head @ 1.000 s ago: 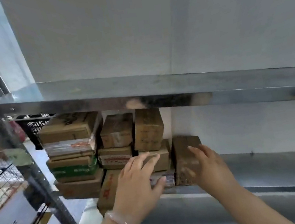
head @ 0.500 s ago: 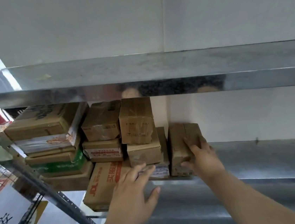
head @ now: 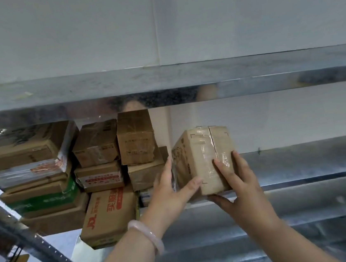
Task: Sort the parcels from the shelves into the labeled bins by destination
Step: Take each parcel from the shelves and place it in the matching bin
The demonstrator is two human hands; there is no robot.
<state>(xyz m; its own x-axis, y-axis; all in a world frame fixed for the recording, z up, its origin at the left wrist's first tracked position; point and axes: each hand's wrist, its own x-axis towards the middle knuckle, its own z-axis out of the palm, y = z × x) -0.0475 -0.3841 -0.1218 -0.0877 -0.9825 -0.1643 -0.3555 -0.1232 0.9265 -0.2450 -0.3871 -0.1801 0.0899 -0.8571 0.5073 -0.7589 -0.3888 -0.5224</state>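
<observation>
A tan cardboard parcel [head: 200,155] sealed with clear tape is tilted up off the middle metal shelf [head: 311,158], held between both hands. My left hand [head: 170,193] presses its left side, thumb across the front lower edge. My right hand [head: 237,192] grips its right front, thumb underneath. Left of it, several more brown parcels [head: 98,161] are stacked on the same shelf. Among them are a JDL-printed box [head: 110,215] and a box with green tape [head: 44,199]. No labeled bin is in view.
A shiny upper shelf [head: 162,84] runs across just above the parcels, with a white wall behind. A slotted metal upright [head: 29,237] slants at lower left. A lower shelf [head: 286,225] lies beneath my arms. My left wrist wears a pale pink bangle [head: 147,235].
My right hand pulled the rightmost parcel out of the stack and tipped it toward me. My left hand came up from below and took hold of the parcel's left side.
</observation>
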